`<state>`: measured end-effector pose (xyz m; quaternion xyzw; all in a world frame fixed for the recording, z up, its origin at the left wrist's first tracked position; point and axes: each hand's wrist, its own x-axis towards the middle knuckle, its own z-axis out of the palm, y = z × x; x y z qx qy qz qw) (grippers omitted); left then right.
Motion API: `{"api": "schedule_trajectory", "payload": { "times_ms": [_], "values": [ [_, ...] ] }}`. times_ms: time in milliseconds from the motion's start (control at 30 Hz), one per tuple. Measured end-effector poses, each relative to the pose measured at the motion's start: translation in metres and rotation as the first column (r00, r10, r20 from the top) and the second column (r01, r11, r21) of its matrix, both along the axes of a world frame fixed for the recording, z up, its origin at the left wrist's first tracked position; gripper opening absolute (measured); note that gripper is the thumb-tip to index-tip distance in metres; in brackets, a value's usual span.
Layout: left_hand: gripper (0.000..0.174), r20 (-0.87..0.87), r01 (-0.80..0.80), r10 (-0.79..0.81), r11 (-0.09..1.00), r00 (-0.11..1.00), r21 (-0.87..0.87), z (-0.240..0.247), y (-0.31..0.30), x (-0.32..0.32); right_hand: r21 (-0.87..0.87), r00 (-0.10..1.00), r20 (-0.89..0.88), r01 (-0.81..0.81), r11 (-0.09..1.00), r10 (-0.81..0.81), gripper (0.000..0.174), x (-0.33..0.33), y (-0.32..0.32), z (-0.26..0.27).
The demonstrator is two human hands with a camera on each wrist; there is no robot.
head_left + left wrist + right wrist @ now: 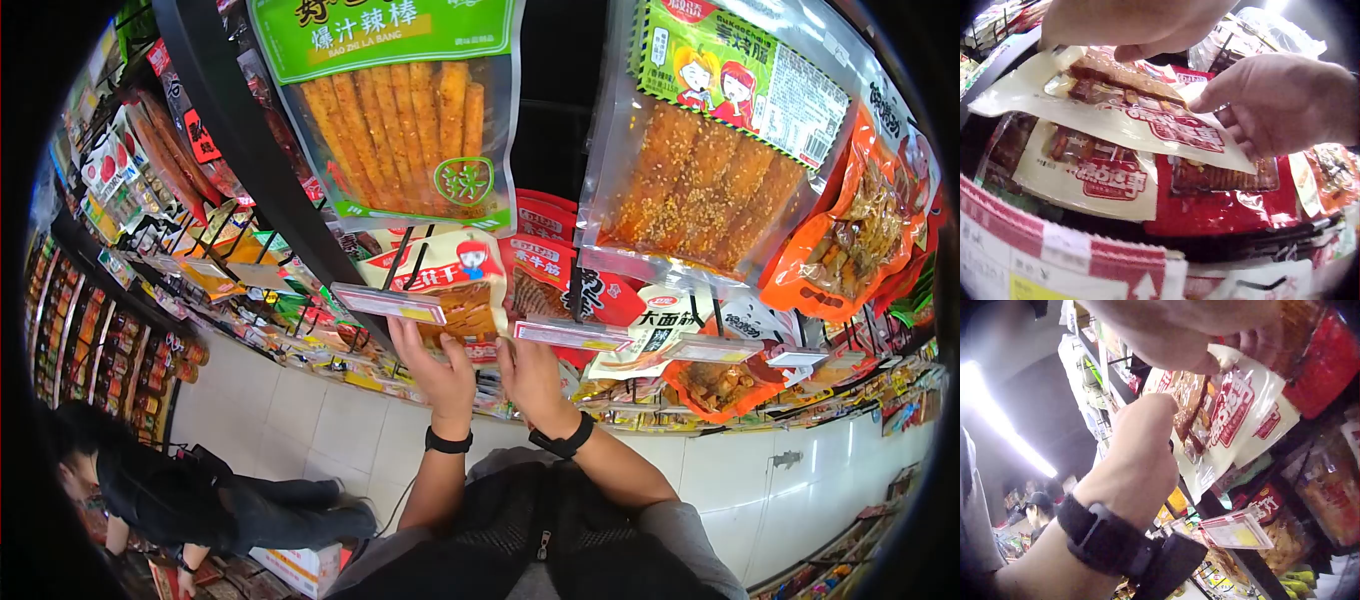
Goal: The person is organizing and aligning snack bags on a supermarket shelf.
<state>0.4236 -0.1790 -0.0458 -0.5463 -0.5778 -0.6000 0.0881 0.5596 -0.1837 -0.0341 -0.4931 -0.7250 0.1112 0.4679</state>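
A cream snack packet (465, 305) with red lettering and brown food in a clear window hangs low on the rack, its bottom edge lifted towards me. My left hand (437, 375) grips one side of it. On the other side my right hand (538, 385) pinches the edge, thumb on top and fingers underneath in the left wrist view. There the raised packet (1116, 112) bows outward over a matching cream packet (1091, 175). A red packet (1222, 203) lies beside that one.
Price tags (390, 303) stick out just above my hands. Large packets, one green-topped (390, 120) and one with sesame sticks (700, 180), hang overhead. A black rack post (260, 150) stands to the left. Another person (190, 490) leans over at lower left.
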Motion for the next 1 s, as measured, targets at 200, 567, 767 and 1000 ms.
{"api": "schedule_trajectory", "payload": {
  "times_ms": [200,567,767,1000],
  "values": [
    [0.068,-0.121,0.080,-0.104,0.978,0.987,-0.192,0.001,0.000,0.012,-0.082,0.999,0.047,-0.002,0.997,0.006,0.019,0.012,0.002,-0.007],
    [0.080,-0.076,0.087,-0.095,0.991,0.993,-0.104,0.009,0.040,0.014,-0.171,0.992,0.058,-0.099,0.980,0.111,0.024,0.025,0.009,-0.026],
    [0.084,-0.105,0.088,-0.100,0.990,0.989,-0.111,-0.003,0.042,0.014,-0.210,0.993,0.044,-0.100,0.973,0.112,0.030,0.044,-0.012,-0.022],
    [0.077,-0.052,0.151,-0.160,0.977,0.986,-0.148,-0.018,0.010,0.021,-0.302,0.969,-0.246,-0.090,0.949,0.013,0.026,0.095,-0.059,-0.030]
  ]
}}
